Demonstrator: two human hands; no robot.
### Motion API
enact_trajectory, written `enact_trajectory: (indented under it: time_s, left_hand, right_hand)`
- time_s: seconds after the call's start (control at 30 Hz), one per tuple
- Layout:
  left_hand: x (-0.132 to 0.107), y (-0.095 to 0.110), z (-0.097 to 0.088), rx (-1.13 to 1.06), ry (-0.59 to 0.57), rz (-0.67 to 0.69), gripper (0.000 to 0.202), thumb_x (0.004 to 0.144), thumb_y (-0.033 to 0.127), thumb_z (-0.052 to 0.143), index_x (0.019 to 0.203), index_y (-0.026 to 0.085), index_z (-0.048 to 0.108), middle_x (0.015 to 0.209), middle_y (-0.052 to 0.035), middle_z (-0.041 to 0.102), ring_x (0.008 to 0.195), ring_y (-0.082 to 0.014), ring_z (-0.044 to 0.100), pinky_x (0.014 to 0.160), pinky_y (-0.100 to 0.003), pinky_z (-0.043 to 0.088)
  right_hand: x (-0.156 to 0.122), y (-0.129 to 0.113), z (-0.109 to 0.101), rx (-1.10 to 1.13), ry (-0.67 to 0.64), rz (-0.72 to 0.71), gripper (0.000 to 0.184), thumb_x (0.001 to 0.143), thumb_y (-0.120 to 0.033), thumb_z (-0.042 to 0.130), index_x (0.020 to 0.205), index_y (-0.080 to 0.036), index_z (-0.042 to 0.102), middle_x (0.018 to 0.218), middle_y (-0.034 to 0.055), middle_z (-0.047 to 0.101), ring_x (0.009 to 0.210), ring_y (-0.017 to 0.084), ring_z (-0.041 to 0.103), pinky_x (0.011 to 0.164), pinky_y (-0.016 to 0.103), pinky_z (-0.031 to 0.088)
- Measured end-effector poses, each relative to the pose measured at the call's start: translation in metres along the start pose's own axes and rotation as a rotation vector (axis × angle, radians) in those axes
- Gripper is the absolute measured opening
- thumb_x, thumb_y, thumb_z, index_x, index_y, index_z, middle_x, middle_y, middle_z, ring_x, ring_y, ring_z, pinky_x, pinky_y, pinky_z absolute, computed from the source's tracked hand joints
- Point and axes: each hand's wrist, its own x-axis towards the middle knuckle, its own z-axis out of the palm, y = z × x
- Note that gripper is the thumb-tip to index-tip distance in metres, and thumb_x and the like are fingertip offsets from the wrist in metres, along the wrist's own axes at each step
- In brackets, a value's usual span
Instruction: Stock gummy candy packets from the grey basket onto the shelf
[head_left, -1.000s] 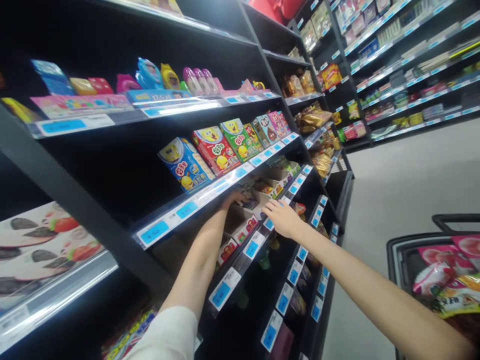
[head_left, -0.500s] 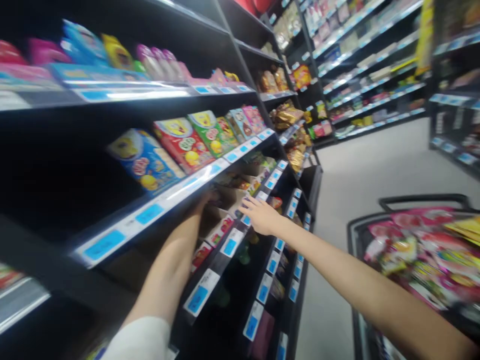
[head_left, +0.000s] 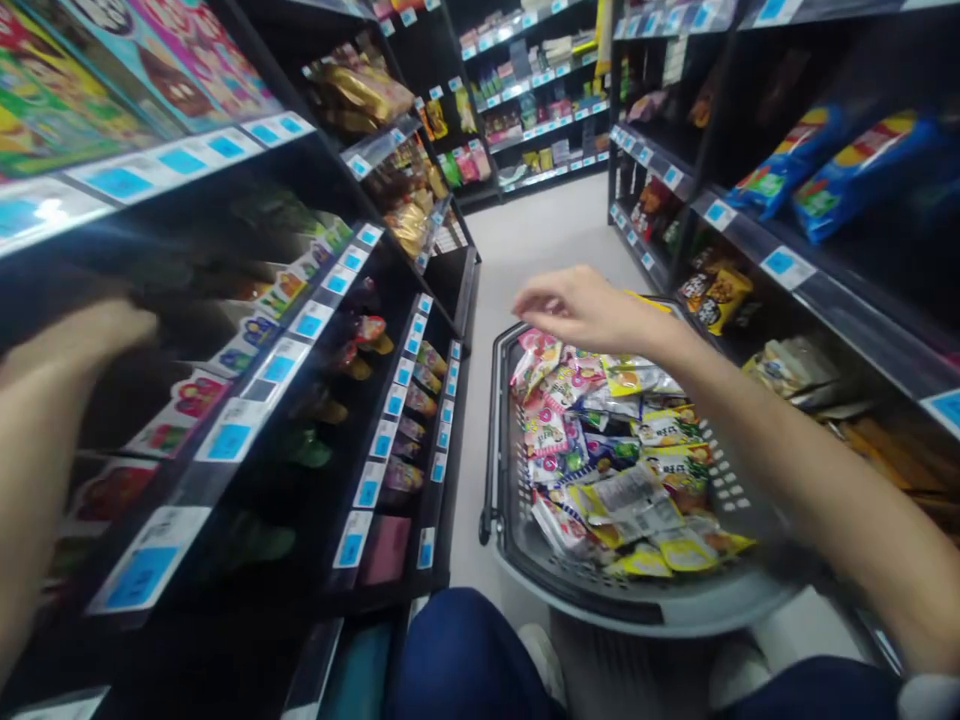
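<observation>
My left hand (head_left: 105, 330) reaches in above a shelf of small display boxes (head_left: 199, 395) on the left. Motion blurs it, and its fingers cannot be made out. Over the far rim of a grey shopping basket (head_left: 570, 595) hovers my right hand (head_left: 574, 308), fingers loosely bent and apart, nothing seen in them. Inside the basket lies a heap of snack packets (head_left: 626, 500), pink, white and yellow.
Lower left shelves hold small bagged sweets (head_left: 409, 465) behind a price-tag strip (head_left: 367, 490). Right-hand shelves carry blue bags (head_left: 862, 175) and a yellow packet (head_left: 724, 300). Grey floor (head_left: 525, 230) runs between the shelves. My knee (head_left: 469, 660) is close to the basket.
The view has swung right and down, bringing the basket to the middle. My right hand has left the shelf edge and is over the basket. My left hand remains among the shelf boxes.
</observation>
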Motion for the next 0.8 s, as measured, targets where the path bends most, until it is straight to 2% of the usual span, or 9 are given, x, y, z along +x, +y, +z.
enact_trajectory:
  time_s: [0.1,0.17,0.27,0.33,0.4,0.5,0.6,0.7,0.8]
  left_hand:
    - [-0.036,0.033,-0.020,0.076,0.026,0.063,0.052,0.097,0.033,0.035,0.136,0.013,0.062,0.154,-0.0071,0.052,0.136,-0.0345,0.053,0.099,-0.044,0.052]
    - [-0.075,0.061,-0.034,0.105,0.070,0.160,0.051,0.098,0.033,0.034,0.137,0.014,0.062,0.158,-0.0064,0.046,0.143,-0.0371,0.045,0.102,-0.049,0.049]
    - [-0.155,0.108,-0.054,0.053,0.155,0.333,0.042,0.100,0.032,0.039,0.125,0.012,0.067,0.142,-0.0026,0.059,0.133,-0.0307,0.055,0.101,-0.049,0.052]
    - [-0.216,0.144,-0.062,-0.071,0.247,0.537,0.040,0.103,0.031,0.038,0.125,0.014,0.066,0.127,-0.0072,0.068,0.118,-0.0261,0.065,0.100,-0.045,0.054]
    - [-0.274,0.183,-0.064,-0.232,0.240,0.740,0.034,0.099,0.022,0.043,0.123,0.017,0.066,0.111,-0.0087,0.074,0.099,-0.0222,0.069,0.090,-0.037,0.056]
    - [-0.335,0.242,-0.052,-0.315,0.104,1.058,0.032,0.102,0.024,0.041,0.121,0.019,0.067,0.102,-0.0107,0.074,0.089,-0.0243,0.070,0.076,-0.033,0.053]
    - [-0.361,0.284,-0.025,-0.285,-0.055,1.259,0.027,0.101,0.027,0.049,0.118,0.017,0.069,0.106,-0.0145,0.072,0.095,-0.0301,0.071,0.073,-0.036,0.052]
    - [-0.363,0.304,0.013,-0.213,-0.171,1.250,0.034,0.092,0.033,0.069,0.120,0.013,0.068,0.110,-0.0188,0.071,0.102,-0.0361,0.071,0.078,-0.040,0.055]
    - [-0.358,0.309,0.047,-0.244,-0.236,1.217,0.049,0.086,0.037,0.076,0.127,0.012,0.064,0.110,-0.0181,0.071,0.103,-0.0373,0.071,0.080,-0.041,0.057]
  right_hand:
    - [-0.035,0.016,-0.003,-0.040,-0.209,0.163,0.016,0.096,-0.012,0.059,0.096,-0.013,0.075,0.081,-0.0003,0.071,0.073,0.012,0.064,0.072,0.026,0.046]
    - [-0.054,0.021,0.009,-0.117,-0.476,0.246,0.017,0.094,-0.013,0.062,0.082,-0.013,0.074,0.068,-0.0014,0.066,0.061,0.011,0.058,0.063,0.025,0.041]
    - [-0.076,0.024,0.038,-0.192,-0.773,0.318,0.020,0.091,-0.014,0.069,0.071,-0.014,0.070,0.063,0.0008,0.062,0.055,0.013,0.051,0.056,0.028,0.035]
    - [-0.087,0.026,0.059,-0.204,-0.804,0.312,0.011,0.088,-0.012,0.071,0.077,-0.014,0.072,0.070,0.0039,0.065,0.059,0.015,0.053,0.056,0.029,0.034]
    - [-0.097,0.032,0.072,-0.207,-0.773,0.299,0.010,0.088,-0.007,0.067,0.092,-0.014,0.073,0.082,0.0068,0.069,0.067,0.017,0.056,0.059,0.029,0.034]
    - [-0.112,0.043,0.078,-0.197,-0.751,0.279,0.021,0.089,-0.002,0.060,0.102,-0.015,0.069,0.091,0.0076,0.071,0.076,0.018,0.059,0.063,0.029,0.036]
    - [-0.130,0.053,0.077,-0.171,-0.725,0.265,0.016,0.088,-0.003,0.060,0.093,-0.017,0.066,0.086,0.0046,0.069,0.075,0.016,0.058,0.064,0.029,0.036]
    - [-0.147,0.058,0.081,-0.191,-0.657,0.265,0.014,0.090,-0.006,0.059,0.087,-0.018,0.064,0.083,0.0043,0.068,0.073,0.017,0.057,0.063,0.031,0.032]
    - [-0.154,0.058,0.090,-0.260,-0.639,0.261,0.010,0.096,-0.014,0.058,0.094,-0.019,0.066,0.092,0.0081,0.071,0.080,0.021,0.061,0.063,0.032,0.028]
